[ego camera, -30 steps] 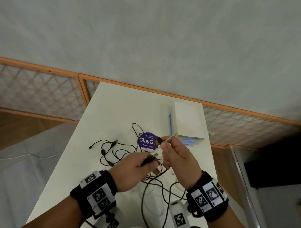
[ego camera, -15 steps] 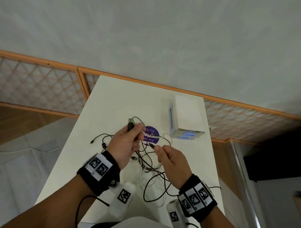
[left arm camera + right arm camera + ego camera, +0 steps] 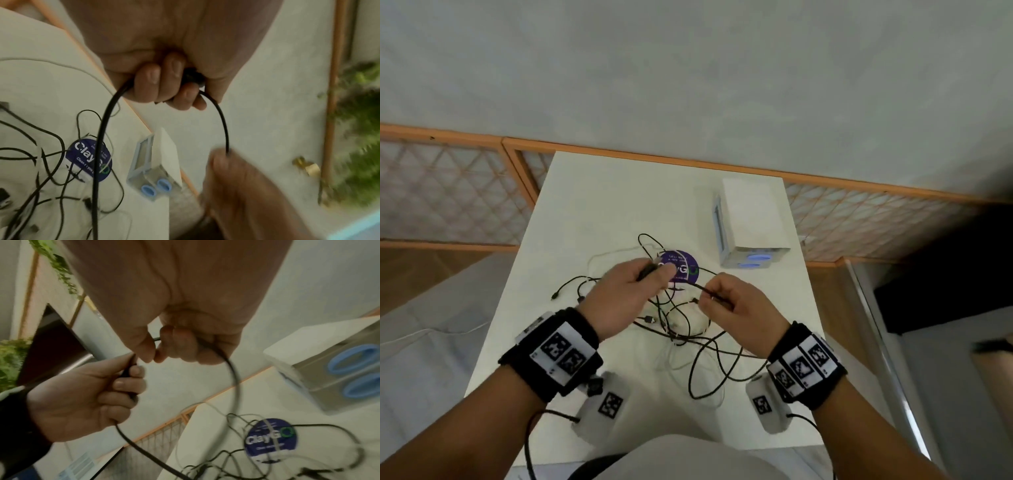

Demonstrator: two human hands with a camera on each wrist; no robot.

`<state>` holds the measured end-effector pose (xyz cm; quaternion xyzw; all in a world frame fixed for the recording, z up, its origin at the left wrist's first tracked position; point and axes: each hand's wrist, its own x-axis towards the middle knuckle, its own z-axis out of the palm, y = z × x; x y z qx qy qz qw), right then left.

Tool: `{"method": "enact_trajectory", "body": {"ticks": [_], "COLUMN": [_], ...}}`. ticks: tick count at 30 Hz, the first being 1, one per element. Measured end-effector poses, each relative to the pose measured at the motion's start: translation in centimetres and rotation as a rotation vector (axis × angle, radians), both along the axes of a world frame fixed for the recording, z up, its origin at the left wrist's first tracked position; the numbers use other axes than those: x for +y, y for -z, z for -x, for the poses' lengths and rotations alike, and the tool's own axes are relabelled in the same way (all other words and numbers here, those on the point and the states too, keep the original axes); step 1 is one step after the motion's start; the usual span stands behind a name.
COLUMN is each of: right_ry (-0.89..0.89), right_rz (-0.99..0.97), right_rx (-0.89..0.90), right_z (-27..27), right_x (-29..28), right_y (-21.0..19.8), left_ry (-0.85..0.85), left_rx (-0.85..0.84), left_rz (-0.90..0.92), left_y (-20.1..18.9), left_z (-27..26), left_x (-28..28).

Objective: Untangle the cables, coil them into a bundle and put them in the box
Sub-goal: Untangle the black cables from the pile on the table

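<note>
A tangle of black and white cables point(image 3: 681, 329) lies on the white table point(image 3: 599, 205) under my hands. My left hand point(image 3: 654, 274) grips the plug end of one black cable point(image 3: 98, 146) in curled fingers point(image 3: 152, 81). My right hand point(image 3: 714, 298) pinches the same black cable point(image 3: 234, 369) a short way along, thumb against fingers point(image 3: 164, 345). A short arc of cable spans the two hands above the pile. The white box point(image 3: 750, 219), with two blue rings on its near face, stands at the table's far right, beyond my right hand.
A round purple sticker point(image 3: 681, 265) lies on the table under the cables, just beyond my left hand. A wooden lattice screen point(image 3: 448, 192) runs behind the table. The far part of the table and its left side are bare.
My hands, close together a second ago, have drawn apart. The left hand lifted the black plug and now holds it lower; the right hand now pinches the black cable between them.
</note>
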<state>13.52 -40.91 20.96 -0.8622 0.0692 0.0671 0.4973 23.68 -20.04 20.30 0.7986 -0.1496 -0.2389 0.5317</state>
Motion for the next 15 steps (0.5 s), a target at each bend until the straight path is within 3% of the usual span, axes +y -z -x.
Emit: {"method": "enact_trajectory", "body": {"ticks": [4, 7, 9, 11, 15], "right_ry": [0.119, 0.075, 0.031, -0.048, -0.221], "right_rz": [-0.047, 0.036, 0.147, 0.3, 0.516], "right_rx": [0.131, 0.234, 0.274, 0.252, 0.225], "right_z": [0.7, 1.5, 1.5, 1.2, 0.1], "right_x": [-4.4, -6.7, -7.1, -6.6, -3.1], "right_y": [1.4, 2.3, 2.6, 2.7, 2.3], "left_ry": [-0.344, -0.463, -0.409, -0.24, 0.058], "left_rx": [0.141, 0.062, -0.067, -0.149, -0.243], "left_rz": [0.168, -0.002, -0.212, -0.374, -0.514], "left_y": [0.8, 1.5, 1.7, 1.8, 2.5], "left_z": [-3.8, -5.3, -5.5, -4.8, -1.9], "left_x": [4.1, 6.7, 7.5, 7.3, 4.8]}}
